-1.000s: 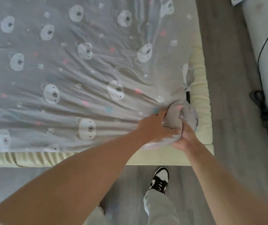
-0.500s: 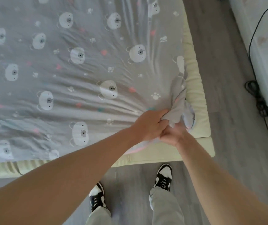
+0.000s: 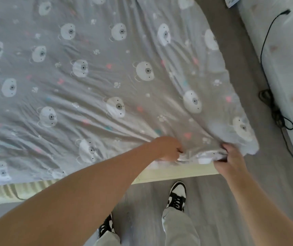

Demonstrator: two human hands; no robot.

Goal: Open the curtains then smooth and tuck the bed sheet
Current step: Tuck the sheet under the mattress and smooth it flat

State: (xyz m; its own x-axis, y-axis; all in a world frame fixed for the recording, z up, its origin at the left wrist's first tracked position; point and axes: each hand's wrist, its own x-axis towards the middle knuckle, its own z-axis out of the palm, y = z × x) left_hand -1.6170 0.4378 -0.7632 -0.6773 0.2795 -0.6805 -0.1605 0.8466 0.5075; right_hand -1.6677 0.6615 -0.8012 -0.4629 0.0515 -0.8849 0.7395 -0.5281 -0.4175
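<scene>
A grey bed sheet (image 3: 106,82) printed with white bear faces covers the pale yellow mattress (image 3: 177,173). Wrinkles fan out across it from the near right corner. My left hand (image 3: 167,148) grips the sheet's front hem near that corner. About a hand's width to the right, my right hand (image 3: 229,157) grips the same hem. The stretch of hem between the two hands is pulled taut. The sheet's corner (image 3: 245,135) now hangs over the mattress's right edge. No curtains are in view.
Grey wood floor (image 3: 213,201) runs in front of and right of the bed. My two black-and-white shoes (image 3: 176,196) stand close to the mattress. A white unit (image 3: 287,68) stands at the right, with a black cable (image 3: 275,110) trailing down it onto the floor.
My hands were together, bunching the sheet's corner. They have moved apart along the hem, and the corner has spread out over the mattress's right edge, covering the yellow strip there.
</scene>
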